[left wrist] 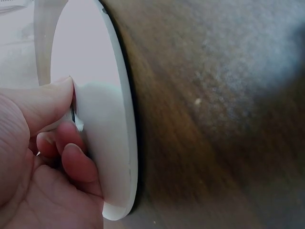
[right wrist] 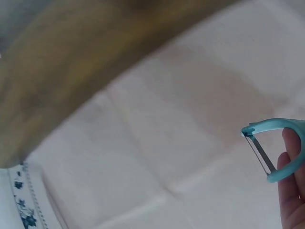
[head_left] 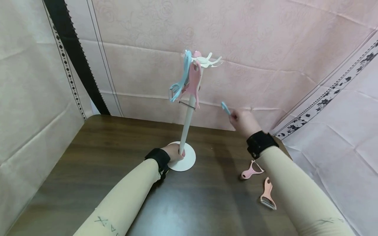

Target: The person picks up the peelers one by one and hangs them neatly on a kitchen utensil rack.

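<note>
My left hand [head_left: 174, 152] grips the white stand [head_left: 186, 126] low on its pole, just above the round base [left wrist: 102, 124]. From the stand's hooked top [head_left: 206, 61] hang a blue peeler [head_left: 184, 73] and pink peelers [head_left: 194, 78] on the left side; the hooks on the right side carry nothing. Raised to the right of the stand, my right hand [head_left: 244, 123] holds another blue peeler [right wrist: 288, 123]. Its metal blade shows in the right wrist view, with the fingers [right wrist: 288, 191] at the peeler's head.
On the brown table [head_left: 124, 147], a pink peeler [head_left: 251, 170] and an orange-pink peeler [head_left: 267, 193] lie to the right, close to my right forearm. Pale patterned cloth [head_left: 236, 29] hangs behind the table and along both sides.
</note>
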{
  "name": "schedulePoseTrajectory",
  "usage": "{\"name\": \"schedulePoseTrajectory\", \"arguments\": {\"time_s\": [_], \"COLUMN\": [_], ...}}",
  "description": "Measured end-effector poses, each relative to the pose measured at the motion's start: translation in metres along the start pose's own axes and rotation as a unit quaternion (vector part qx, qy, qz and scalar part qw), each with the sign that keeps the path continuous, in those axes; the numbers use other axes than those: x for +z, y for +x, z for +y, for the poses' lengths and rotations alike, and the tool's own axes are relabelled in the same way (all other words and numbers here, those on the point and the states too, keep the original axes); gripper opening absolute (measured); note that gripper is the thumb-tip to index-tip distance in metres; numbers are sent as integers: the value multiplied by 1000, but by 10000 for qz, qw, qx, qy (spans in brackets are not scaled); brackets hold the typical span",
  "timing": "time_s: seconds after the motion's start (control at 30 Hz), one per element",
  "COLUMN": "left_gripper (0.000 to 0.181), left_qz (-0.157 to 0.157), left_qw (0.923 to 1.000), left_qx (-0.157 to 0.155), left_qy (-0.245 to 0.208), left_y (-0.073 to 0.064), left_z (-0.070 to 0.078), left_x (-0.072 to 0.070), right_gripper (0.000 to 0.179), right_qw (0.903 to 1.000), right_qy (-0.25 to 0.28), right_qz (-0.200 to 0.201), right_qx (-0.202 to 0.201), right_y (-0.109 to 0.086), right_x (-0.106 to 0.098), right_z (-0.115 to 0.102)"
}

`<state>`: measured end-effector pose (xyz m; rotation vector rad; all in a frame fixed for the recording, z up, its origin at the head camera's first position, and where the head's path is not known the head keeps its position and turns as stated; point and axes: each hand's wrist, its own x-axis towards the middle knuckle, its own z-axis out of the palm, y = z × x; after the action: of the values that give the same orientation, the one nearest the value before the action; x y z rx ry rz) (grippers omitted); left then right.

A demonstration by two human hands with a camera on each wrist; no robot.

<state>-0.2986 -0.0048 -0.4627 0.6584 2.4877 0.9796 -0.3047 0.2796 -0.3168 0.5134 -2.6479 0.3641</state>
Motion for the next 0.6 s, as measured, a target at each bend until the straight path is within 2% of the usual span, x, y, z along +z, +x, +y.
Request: {"name": "schedulePoseTrajectory", "arguments": {"time_s": [0.1,0.23,0.3,0.43,0.6], "left_gripper": [3,4,4,4,5], "left_qz": [33,-10,-66,-76,-65], "left_qw": [10000,9999,9998,9995,9996], "left_qx": [38,-70,-132,-237,-288], "left_qy": [52,109,141,176,21], "left_y": [-4,-4,-5,-4,7], "left_z": [3,3,3,2,-5], "left_x": [0,1,0,-1,3], "right_gripper": [12,16,19,22,21], "right_qw": [9992,9948,9922,9868,9841], "right_qy": [209,503,579,645,923], "right_qz": [270,709,948,1366,1422], "right_qx": [204,540,566,587,528], "right_y": [16,37,47,62,71], "right_x": [-26,-58,-69,-86,-92], "right_z": [-8,-24,-34,-59,-92]}}
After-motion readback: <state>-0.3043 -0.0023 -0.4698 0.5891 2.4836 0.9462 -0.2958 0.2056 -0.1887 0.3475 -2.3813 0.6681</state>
